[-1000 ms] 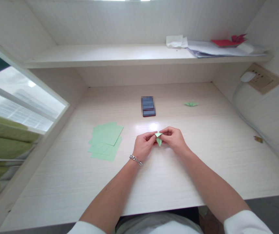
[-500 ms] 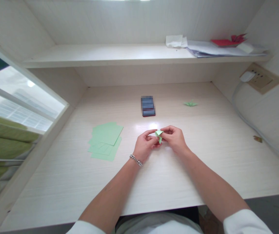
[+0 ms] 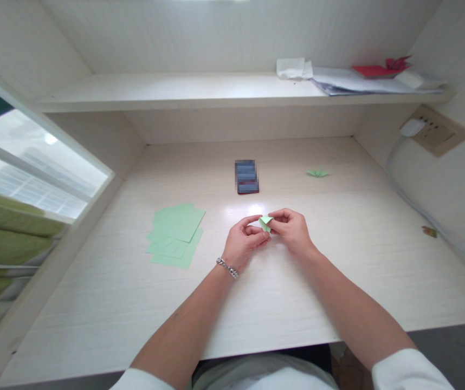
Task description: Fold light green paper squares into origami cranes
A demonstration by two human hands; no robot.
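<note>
A small piece of folded green paper (image 3: pixel 265 221) is held between both hands, just above the desk. My left hand (image 3: pixel 245 238) pinches it from the left, its thumb at the lower part and its index finger at the upper left edge. From the right, my right hand (image 3: pixel 291 230) grips the paper's upper right corner between thumb and fingers. Fingertips cover part of the folds. Left of the hands lies a loose stack of green paper sheets (image 3: pixel 178 225). A finished-looking green paper crane (image 3: pixel 317 173) rests farther back on the right.
A phone with a blurred screen (image 3: pixel 247 176) lies beyond the hands. The shelf (image 3: pixel 175 89) above carries papers (image 3: pixel 354 81), a tissue (image 3: pixel 293 69) and a red folded paper (image 3: pixel 397 63). A cable (image 3: pixel 403 192) hangs from the wall socket (image 3: pixel 439 130) at right.
My left thumb has moved slightly right and down over the paper's lower part. The lower point that stuck out now looks shorter or covered. My right hand is nearly still.
</note>
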